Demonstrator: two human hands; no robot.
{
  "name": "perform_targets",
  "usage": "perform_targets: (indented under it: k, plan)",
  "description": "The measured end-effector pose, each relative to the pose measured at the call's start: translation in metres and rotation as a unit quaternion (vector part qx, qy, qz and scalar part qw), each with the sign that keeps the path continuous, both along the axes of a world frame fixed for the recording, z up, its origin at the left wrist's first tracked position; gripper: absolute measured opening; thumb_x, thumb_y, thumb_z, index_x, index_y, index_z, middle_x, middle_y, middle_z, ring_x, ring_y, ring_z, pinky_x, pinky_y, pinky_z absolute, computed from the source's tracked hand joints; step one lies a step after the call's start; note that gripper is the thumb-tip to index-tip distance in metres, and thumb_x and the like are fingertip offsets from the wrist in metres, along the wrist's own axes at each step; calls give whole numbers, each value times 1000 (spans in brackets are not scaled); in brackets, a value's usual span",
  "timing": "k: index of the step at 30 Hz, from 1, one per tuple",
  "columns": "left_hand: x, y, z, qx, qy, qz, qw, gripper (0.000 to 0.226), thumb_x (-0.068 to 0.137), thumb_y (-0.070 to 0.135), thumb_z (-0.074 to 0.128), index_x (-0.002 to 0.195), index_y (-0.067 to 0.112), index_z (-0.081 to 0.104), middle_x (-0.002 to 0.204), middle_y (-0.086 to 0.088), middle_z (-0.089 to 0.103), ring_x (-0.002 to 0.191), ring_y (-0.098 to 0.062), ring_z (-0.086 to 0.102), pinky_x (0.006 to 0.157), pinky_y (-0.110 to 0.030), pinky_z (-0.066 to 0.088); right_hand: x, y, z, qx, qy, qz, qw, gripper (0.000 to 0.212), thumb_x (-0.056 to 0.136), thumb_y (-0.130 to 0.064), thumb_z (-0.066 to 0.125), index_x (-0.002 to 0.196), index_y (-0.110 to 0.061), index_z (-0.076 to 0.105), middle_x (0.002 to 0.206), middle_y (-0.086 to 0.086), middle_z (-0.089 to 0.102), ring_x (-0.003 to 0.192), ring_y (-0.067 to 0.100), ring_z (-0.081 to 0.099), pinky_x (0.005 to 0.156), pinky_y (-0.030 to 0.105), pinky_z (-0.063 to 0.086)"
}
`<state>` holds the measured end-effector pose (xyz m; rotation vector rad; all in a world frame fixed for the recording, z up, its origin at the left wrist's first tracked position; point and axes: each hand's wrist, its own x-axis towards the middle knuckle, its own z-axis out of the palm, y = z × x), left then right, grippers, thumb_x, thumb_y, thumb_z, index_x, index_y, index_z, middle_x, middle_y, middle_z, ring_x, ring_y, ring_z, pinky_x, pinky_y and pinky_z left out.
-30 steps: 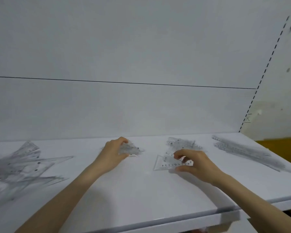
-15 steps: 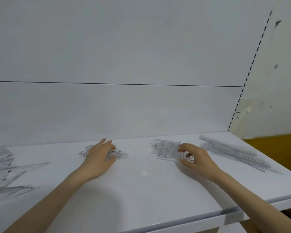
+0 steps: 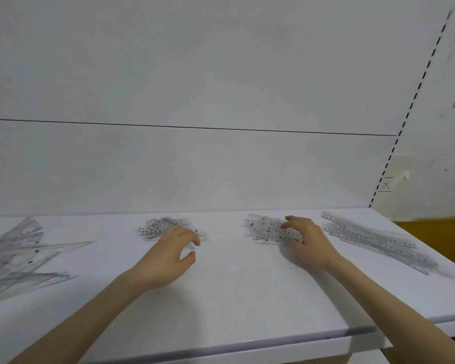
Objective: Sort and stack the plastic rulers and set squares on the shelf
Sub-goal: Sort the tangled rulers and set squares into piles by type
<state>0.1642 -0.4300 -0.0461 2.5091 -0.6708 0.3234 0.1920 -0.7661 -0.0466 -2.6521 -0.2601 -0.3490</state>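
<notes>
Four heaps on shelf (image 3: 234,298). I see left hand (image 3: 168,254) half curled at near edge of small set-square heap (image 3: 155,228), thumb apart; cannot tell whether it pinches a piece. Right hand (image 3: 307,243) spread, fingertips resting on second small heap (image 3: 265,229), gripping nothing. Long rulers (image 3: 373,237) just right of right hand, long axis far-left to near-right; right hand nearer. Large set squares (image 3: 13,253) well left of left hand.

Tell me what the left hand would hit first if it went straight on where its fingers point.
The small set-square pile: the left hand points forward and slightly right, and its fingers overlap that pile's near edge. Whether they touch it is unclear from this single view.
</notes>
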Motion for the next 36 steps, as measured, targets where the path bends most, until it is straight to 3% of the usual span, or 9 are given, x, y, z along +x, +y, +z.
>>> perform_targets:
  k: [3,7,9,16,20,26,30,34,36]
  plan:
    - [-4,-8,0,18,2,-11,1000,16,95,23,49,108,31,54,113,21,46,114,1,36,96,-17,30,-14,5,8,-7,-18,11,1000,37,89,-11,57,124,-19,60,143,-1,46,135,18,35,102,24,25]
    - [-13,-11,7,54,-36,-3,998,23,94,28,48,114,27,57,117,16,53,116,-5,43,90,-21,33,-34,25,23,-28,-44,49,997,44,83,-8,57,126,-17,58,139,-5,49,130,16,37,96,18,24]
    - [-20,0,11,82,-60,23,995,25,93,34,49,115,27,57,119,16,55,116,-6,45,84,-20,31,-40,42,29,-38,-46,67,996,48,80,-17,55,128,-19,55,136,-8,50,128,16,39,92,19,26]
    - [-61,105,25,79,-49,152,984,39,85,55,50,114,31,57,111,15,58,112,-7,47,88,-25,35,-39,153,39,-33,-34,162,986,60,79,-30,53,136,-26,38,133,-9,48,119,4,44,97,33,42]
    - [-91,185,29,70,-20,213,974,63,66,70,32,108,32,60,110,15,60,109,-9,51,88,-30,42,-45,243,41,-35,-40,217,975,62,76,-35,52,137,-27,37,124,-11,49,112,1,43,85,26,36]
    - [-136,300,29,64,-8,273,960,39,80,53,49,105,26,65,109,7,64,103,-13,55,82,-27,43,-48,373,37,-47,-41,292,954,60,74,-40,49,132,-27,44,130,-9,52,122,7,44,98,34,41]
    - [-161,381,27,42,4,320,946,23,89,37,56,107,25,64,111,8,63,105,-11,52,91,-31,45,-54,451,37,-61,-38,315,946,49,75,-43,49,120,-27,57,127,-12,55,121,12,44,96,34,41]
    - [-172,440,21,28,17,341,939,14,92,28,56,102,24,65,108,8,63,104,-10,53,89,-30,48,-61,512,28,-90,-24,354,931,65,75,-68,43,117,-23,64,123,-8,61,117,14,49,98,34,41]
    - [-173,457,16,17,26,341,939,13,92,27,56,102,24,65,109,5,63,102,-11,53,88,-30,49,-62,531,21,-127,-20,372,919,63,79,-70,51,115,-21,67,119,-6,63,114,16,51,94,37,44]
